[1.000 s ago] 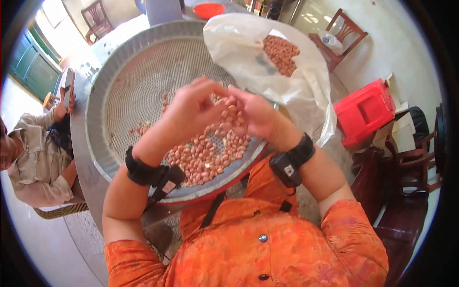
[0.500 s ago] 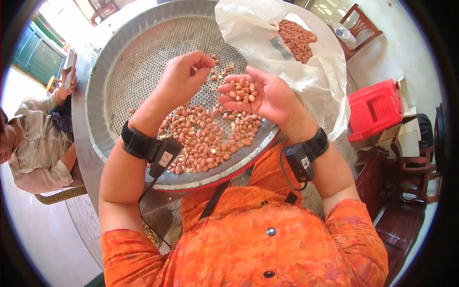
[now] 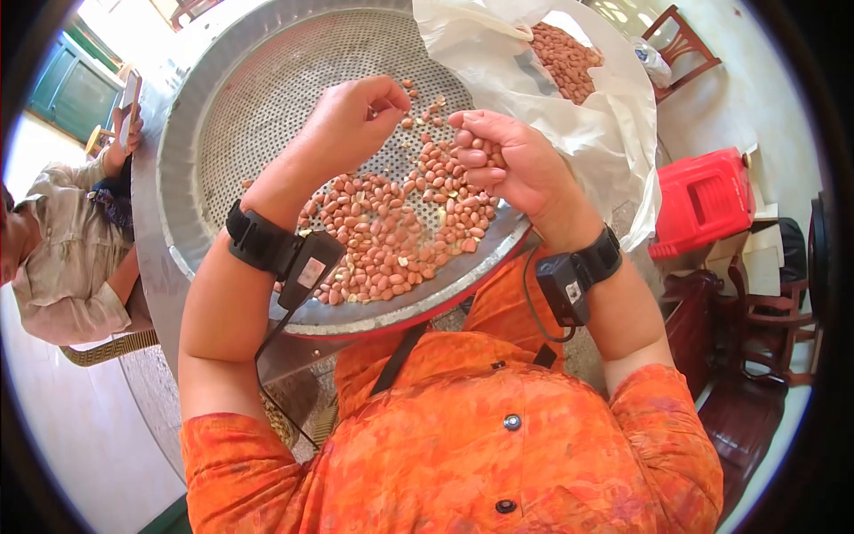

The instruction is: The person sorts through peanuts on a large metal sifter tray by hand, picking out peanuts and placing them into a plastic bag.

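Note:
My right hand (image 3: 520, 165) is closed over a small handful of shelled peanuts (image 3: 485, 149), which show between the curled fingers. To its left, my left hand (image 3: 351, 120) hovers above the tray with thumb and fingers drawn together; whether anything is between them I cannot make out. Beneath both hands lies a large round perforated metal tray (image 3: 258, 98). A heap of reddish-skinned peanuts (image 3: 374, 245) covers its near side, and a few loose ones with pale bits of skin are scattered farther back.
A white plastic bag (image 3: 614, 133) lies over the tray's right edge, with more peanuts (image 3: 567, 62) inside. At the left sits another person (image 3: 67, 249) holding a phone (image 3: 130, 102). A red plastic stool (image 3: 685, 222) and wooden chairs (image 3: 680, 53) stand at the right.
My right hand has closed over the peanuts that lay on its open palm. My left hand stays pinched and appears slightly farther up and right in view.

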`<state>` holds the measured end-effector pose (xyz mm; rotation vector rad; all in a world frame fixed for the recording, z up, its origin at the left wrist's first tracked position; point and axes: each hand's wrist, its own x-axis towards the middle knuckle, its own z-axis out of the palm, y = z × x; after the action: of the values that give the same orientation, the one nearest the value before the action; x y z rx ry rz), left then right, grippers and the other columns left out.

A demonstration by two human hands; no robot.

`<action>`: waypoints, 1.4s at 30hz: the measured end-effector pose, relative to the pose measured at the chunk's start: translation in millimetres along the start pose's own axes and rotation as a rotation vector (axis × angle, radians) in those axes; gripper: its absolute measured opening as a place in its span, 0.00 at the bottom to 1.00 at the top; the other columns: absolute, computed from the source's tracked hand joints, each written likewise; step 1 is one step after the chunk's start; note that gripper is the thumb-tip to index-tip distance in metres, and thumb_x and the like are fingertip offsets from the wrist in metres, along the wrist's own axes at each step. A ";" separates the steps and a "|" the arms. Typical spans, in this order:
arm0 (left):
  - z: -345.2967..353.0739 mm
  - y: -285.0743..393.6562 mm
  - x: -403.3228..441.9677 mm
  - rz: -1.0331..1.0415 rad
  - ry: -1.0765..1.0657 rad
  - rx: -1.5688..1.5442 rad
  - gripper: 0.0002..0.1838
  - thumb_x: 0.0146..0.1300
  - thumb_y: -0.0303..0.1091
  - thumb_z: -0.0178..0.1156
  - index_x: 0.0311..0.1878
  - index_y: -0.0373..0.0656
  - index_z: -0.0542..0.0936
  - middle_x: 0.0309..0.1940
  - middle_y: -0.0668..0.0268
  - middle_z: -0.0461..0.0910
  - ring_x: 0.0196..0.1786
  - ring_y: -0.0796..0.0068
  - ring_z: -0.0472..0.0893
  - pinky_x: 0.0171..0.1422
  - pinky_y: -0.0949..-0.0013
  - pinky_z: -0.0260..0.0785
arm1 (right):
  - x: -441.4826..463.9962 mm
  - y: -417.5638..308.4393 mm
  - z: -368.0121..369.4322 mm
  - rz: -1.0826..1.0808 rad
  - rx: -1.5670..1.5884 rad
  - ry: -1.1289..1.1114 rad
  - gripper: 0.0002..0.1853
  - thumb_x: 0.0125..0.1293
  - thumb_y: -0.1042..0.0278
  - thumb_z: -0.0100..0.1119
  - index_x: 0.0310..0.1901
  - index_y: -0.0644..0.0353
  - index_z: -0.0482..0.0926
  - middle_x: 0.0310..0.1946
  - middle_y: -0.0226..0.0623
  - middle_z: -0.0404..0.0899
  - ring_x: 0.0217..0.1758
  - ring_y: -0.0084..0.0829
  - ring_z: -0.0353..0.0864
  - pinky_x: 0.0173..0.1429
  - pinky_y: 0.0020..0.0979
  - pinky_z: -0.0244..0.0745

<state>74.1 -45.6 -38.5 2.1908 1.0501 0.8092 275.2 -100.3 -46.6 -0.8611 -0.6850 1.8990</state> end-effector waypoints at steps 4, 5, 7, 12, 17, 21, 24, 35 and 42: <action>1.2 -2.9 0.5 0.013 -0.032 0.009 0.07 0.53 0.29 0.55 0.34 0.37 0.77 0.21 0.72 0.74 0.22 0.88 0.68 0.27 0.79 0.62 | -2.2 -1.0 -0.7 -0.006 0.052 -0.059 0.07 0.66 0.67 0.44 0.39 0.62 0.67 0.22 0.25 0.62 0.18 0.14 0.57 0.15 0.13 0.51; 0.9 -1.7 0.8 0.017 -0.040 0.025 0.07 0.53 0.29 0.55 0.34 0.38 0.77 0.20 0.72 0.74 0.22 0.87 0.68 0.26 0.79 0.62 | -2.4 -0.7 -1.0 -0.023 0.048 -0.063 0.08 0.66 0.67 0.44 0.38 0.62 0.67 0.21 0.25 0.61 0.17 0.13 0.57 0.15 0.13 0.51; 1.5 -2.5 -0.7 0.028 -0.042 0.039 0.07 0.53 0.29 0.55 0.34 0.38 0.78 0.19 0.72 0.73 0.22 0.87 0.68 0.26 0.79 0.62 | -5.1 -1.1 2.3 -0.046 0.037 -0.066 0.08 0.67 0.66 0.43 0.38 0.62 0.67 0.21 0.25 0.60 0.17 0.13 0.56 0.15 0.13 0.50; 3.0 -2.0 0.1 0.047 -0.027 0.022 0.07 0.51 0.27 0.55 0.34 0.39 0.78 0.18 0.72 0.72 0.21 0.86 0.67 0.26 0.77 0.61 | -25.9 -37.3 19.8 -0.098 -0.068 -0.094 0.10 0.66 0.63 0.45 0.38 0.63 0.67 0.21 0.25 0.60 0.17 0.13 0.56 0.15 0.13 0.49; 1.1 1.5 -1.2 0.073 -0.021 -0.008 0.06 0.52 0.27 0.54 0.33 0.39 0.77 0.17 0.72 0.71 0.20 0.86 0.66 0.25 0.77 0.61 | -19.3 -103.9 2.5 -0.263 -0.646 0.069 0.10 0.65 0.63 0.48 0.34 0.63 0.70 0.19 0.25 0.63 0.15 0.12 0.57 0.14 0.15 0.50; -1.7 6.3 -2.9 -0.007 -0.070 0.018 0.07 0.50 0.29 0.53 0.31 0.38 0.76 0.22 0.60 0.77 0.28 0.64 0.77 0.35 0.66 0.68 | 20.1 -142.3 -56.2 -0.135 -1.270 0.357 0.14 0.63 0.62 0.50 0.40 0.66 0.70 0.24 0.28 0.72 0.17 0.17 0.66 0.19 0.19 0.62; -2.5 2.3 -2.5 0.009 -0.065 0.030 0.06 0.50 0.30 0.54 0.30 0.39 0.76 0.22 0.59 0.77 0.28 0.61 0.77 0.35 0.64 0.68 | 40.1 -150.0 -89.2 -0.188 -1.290 0.560 0.21 0.60 0.63 0.52 0.50 0.68 0.65 0.28 0.33 0.74 0.24 0.23 0.72 0.28 0.23 0.69; -3.8 4.0 -5.0 0.081 -0.130 0.035 0.08 0.51 0.27 0.51 0.34 0.35 0.75 0.22 0.60 0.75 0.24 0.70 0.75 0.31 0.69 0.67 | 17.6 -136.2 -89.9 -0.200 -1.934 0.301 0.15 0.57 0.70 0.48 0.46 0.63 0.74 0.42 0.43 0.74 0.47 0.38 0.72 0.51 0.32 0.66; -0.6 0.7 -5.7 0.112 -0.177 0.051 0.08 0.50 0.27 0.54 0.34 0.35 0.75 0.24 0.60 0.76 0.25 0.70 0.75 0.32 0.69 0.67 | -7.5 -136.4 -84.8 0.349 -2.311 0.235 0.13 0.57 0.64 0.48 0.41 0.56 0.77 0.41 0.45 0.76 0.45 0.43 0.74 0.48 0.36 0.68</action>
<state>71.1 -50.5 -39.1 2.3331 0.8768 0.6289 414.2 -39.1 6.3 -2.4195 -2.6339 0.2770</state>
